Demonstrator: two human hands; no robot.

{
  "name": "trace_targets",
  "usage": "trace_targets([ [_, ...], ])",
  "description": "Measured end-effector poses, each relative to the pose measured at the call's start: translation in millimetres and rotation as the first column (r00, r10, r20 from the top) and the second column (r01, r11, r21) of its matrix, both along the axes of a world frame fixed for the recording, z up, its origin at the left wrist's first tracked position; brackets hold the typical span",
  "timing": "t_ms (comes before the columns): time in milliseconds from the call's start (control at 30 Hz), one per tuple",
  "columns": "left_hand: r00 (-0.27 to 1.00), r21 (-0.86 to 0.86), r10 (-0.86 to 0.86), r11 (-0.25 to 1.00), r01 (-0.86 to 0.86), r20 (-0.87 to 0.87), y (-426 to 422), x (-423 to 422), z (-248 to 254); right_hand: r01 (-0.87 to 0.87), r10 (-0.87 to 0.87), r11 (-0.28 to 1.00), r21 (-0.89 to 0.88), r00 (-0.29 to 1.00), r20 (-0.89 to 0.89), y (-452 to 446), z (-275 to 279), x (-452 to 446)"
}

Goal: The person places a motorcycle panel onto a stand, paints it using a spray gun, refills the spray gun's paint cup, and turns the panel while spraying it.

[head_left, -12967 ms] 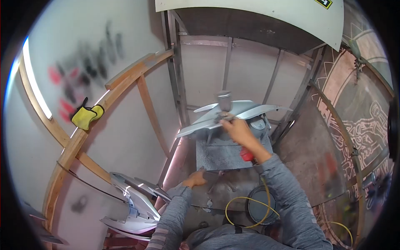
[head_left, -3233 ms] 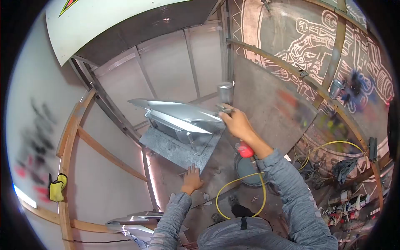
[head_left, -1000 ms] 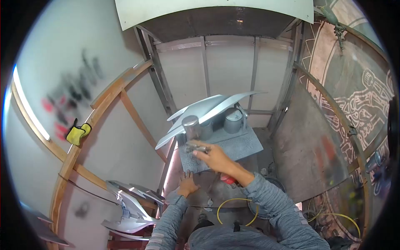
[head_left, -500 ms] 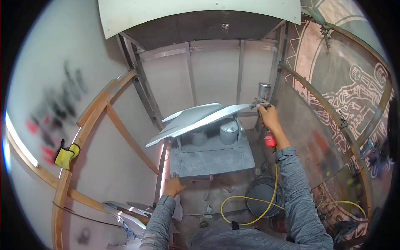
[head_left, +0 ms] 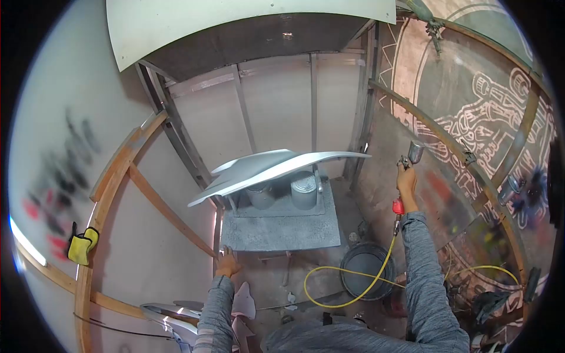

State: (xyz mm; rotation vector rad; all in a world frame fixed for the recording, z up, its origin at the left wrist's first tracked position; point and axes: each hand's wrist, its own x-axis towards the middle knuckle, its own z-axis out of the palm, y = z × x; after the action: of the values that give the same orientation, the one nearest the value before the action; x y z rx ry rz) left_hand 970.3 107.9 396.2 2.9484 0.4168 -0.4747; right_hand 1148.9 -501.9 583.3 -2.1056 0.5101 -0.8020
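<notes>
A spray gun (head_left: 414, 154) with a metal cup on top is in my right hand (head_left: 406, 181), whose fingers are wrapped round its handle, off to the right of the panel. Below that hand a red fitting (head_left: 398, 206) joins a yellow hose (head_left: 386, 259). The silver-grey curved panel (head_left: 265, 172) rests over two cans (head_left: 303, 191) on a grey speckled board (head_left: 282, 230). My left hand (head_left: 227, 263) is at the board's front left corner, fingers apart, holding nothing.
A dark round bucket (head_left: 359, 282) stands on the floor, with the hose looping beside it. More silver panels (head_left: 176, 320) lie at the lower left. A yellow cloth (head_left: 83, 246) hangs on the left wooden frame. Another spray gun (head_left: 434, 32) hangs at the upper right.
My right hand has carried the spray gun from the panel's left end, past its right tip, and farther right. The view has turned right. My left hand stays by the board's front left corner.
</notes>
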Motion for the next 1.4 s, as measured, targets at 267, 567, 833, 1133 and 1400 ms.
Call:
trace_targets([
  [267, 0.992, -0.046, 0.026, 0.998, -0.031, -0.120, -10, 0, 14, -0.533, 0.523, 0.839, 0.114, 0.846, 0.105, 167, 60, -86],
  [567, 0.999, -0.085, -0.018, 0.996, 0.013, -0.047, -19, -23, -6, -0.908, 0.866, 0.418, 0.024, 0.406, 0.290, 353, 6, -131],
  [833, 0.994, -0.089, -0.047, 0.995, 0.039, -0.096, -39, -40, 13, -0.966, 0.965, 0.233, 0.111, 0.244, 0.098, 345, -37, -162],
  [1133, 0.992, -0.083, -0.018, 0.997, 0.008, -0.122, -62, -47, 17, -0.756, 0.806, 0.579, 0.305, 0.588, -0.072, 235, -135, -131],
  [1400, 0.995, -0.125, -0.007, 0.992, -0.006, -0.101, -59, -46, -3, -0.707, 0.718, 0.691, 0.152, 0.696, -0.027, 178, -166, -100],
])
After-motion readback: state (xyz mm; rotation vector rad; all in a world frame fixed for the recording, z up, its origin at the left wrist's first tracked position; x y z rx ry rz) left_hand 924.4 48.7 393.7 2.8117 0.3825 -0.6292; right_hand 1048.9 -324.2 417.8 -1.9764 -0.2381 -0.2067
